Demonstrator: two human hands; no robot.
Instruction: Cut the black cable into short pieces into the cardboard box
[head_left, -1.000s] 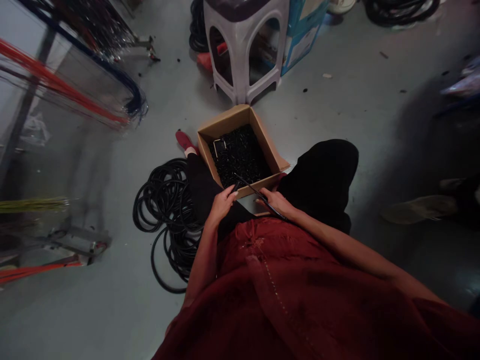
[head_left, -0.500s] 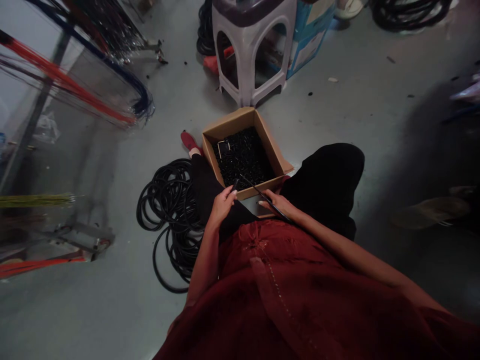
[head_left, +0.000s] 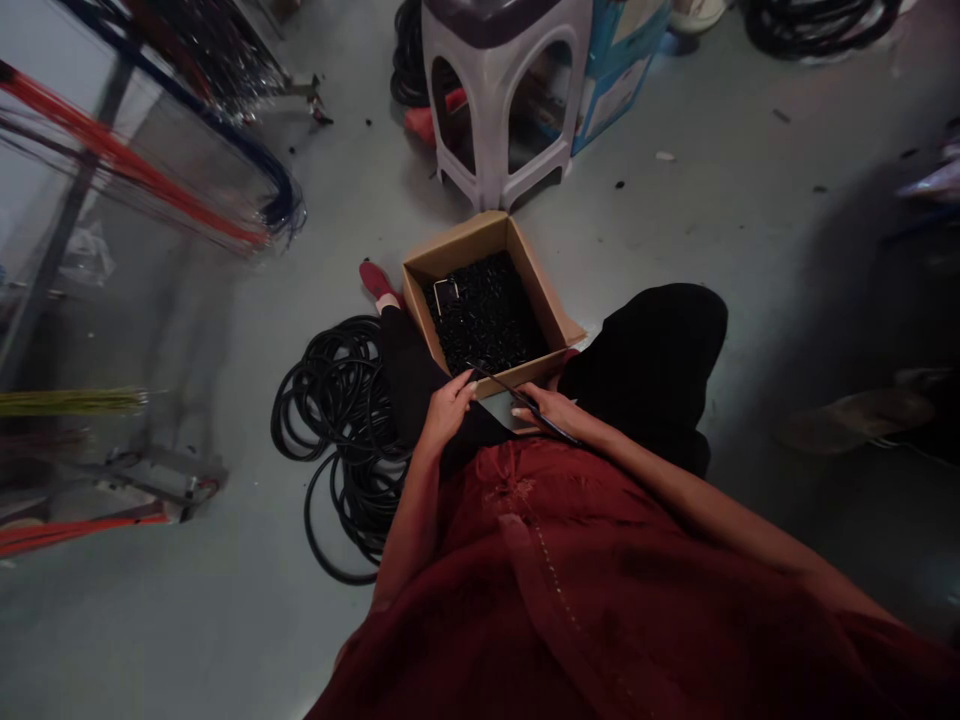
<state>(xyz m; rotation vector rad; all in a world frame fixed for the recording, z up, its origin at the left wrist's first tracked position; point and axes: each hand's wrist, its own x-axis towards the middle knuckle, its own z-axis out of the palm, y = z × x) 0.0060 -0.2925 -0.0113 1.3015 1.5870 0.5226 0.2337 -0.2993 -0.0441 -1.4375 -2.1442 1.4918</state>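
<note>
My left hand (head_left: 448, 408) is closed in a pinch on a small black tube piece (head_left: 473, 376), mostly hidden by the fingers. My right hand (head_left: 551, 406) is wrapped round a long, thin dark tool (head_left: 498, 383), whose exact kind I cannot make out. Its narrow tip points left and reaches the left fingertips, while its back end lies along my right wrist. Just beyond both hands, an open cardboard box (head_left: 541, 285) holds many small black pieces (head_left: 491, 315). Among them lies a dark rectangular object with a pale edge (head_left: 446, 294), perhaps a phone.
Coils of black tubing (head_left: 337, 410) lie on the floor beside my left leg. A grey plastic stool (head_left: 491, 120) stands behind the box, with blue boxes (head_left: 611, 100) next to it. Racks with red wires (head_left: 135, 155) are at left. Another person's shoe (head_left: 862, 420) shows at right.
The tool's tip has shifted left and slightly down, up to the left fingertips. The black piece in my left hand shows less than before. Both hands stay in nearly the same place.
</note>
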